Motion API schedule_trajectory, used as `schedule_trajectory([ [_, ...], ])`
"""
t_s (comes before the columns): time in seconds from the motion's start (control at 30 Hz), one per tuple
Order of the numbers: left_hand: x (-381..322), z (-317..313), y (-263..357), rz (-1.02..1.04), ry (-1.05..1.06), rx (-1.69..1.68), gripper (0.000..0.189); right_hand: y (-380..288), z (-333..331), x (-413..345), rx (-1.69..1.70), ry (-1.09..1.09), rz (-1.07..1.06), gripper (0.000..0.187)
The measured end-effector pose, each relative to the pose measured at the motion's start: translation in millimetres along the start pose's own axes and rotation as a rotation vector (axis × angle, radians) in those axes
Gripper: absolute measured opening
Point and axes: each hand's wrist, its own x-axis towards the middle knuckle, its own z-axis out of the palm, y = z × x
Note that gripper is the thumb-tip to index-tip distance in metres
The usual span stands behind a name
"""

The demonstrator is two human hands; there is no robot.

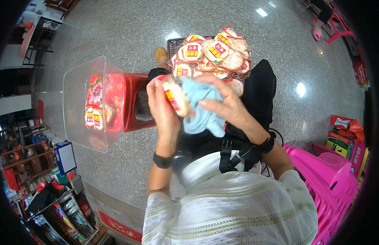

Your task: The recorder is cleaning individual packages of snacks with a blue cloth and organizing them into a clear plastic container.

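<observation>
Between my hands is a clear plastic packet of round pale crackers (176,97), printed in red and yellow. My left hand (162,105) grips it along its left side. A light blue cloth (204,102) is bunched in my right hand (227,101) and meets the packet's right side. Just beyond, many similar cracker packets (218,50) are heaped on a dark woven basket (171,46). To the left, a transparent plastic bin (73,92) stands on a red plastic stool (132,101). Several cracker packets (94,118) lie inside the bin, low in it.
Pink plastic chairs (327,180) stand close on my right, with cartons (345,144) beyond them. Laden shelves (30,156) line the left side. At the far right, another person's leg and pink shoe (317,33) show beside a pink stool (341,29). Speckled stone flooring (116,33) surrounds me.
</observation>
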Motion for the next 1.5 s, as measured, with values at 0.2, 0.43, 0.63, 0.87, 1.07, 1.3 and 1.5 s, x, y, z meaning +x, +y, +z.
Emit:
schedule_trajectory([
  [0.2,-14.9,5.0,3.0,0.156,-0.024,0.165,0.040,2.3,12.8,4.2,-0.244,0.044,-0.172,0.040],
  [0.43,-29.1,6.9,20.5,-0.068,-0.253,-0.186,0.062,-4.3,16.2,4.5,-0.339,0.117,-0.212,0.041],
  [0.63,-22.1,-6.6,1.1,-0.151,-0.364,-0.261,0.054,-21.9,39.9,0.7,-0.622,-0.062,-0.412,0.041],
  [0.87,-39.2,-15.2,-1.6,-0.366,-0.348,-0.294,0.065,-24.6,23.3,30.0,-0.726,0.197,-0.337,0.031],
  [1.07,-43.6,-5.9,11.0,-0.211,-0.385,-0.143,0.066,-3.6,4.4,35.3,-0.654,0.290,-0.238,0.030],
  [1.3,-21.3,-8.8,14.0,-0.288,-0.300,-0.559,0.069,-1.8,-15.2,36.3,-0.654,0.387,-0.195,0.031],
  [1.5,-20.1,4.1,22.8,-0.218,-0.250,-0.628,0.066,-5.8,26.1,26.0,-0.685,0.127,-0.275,0.036],
])
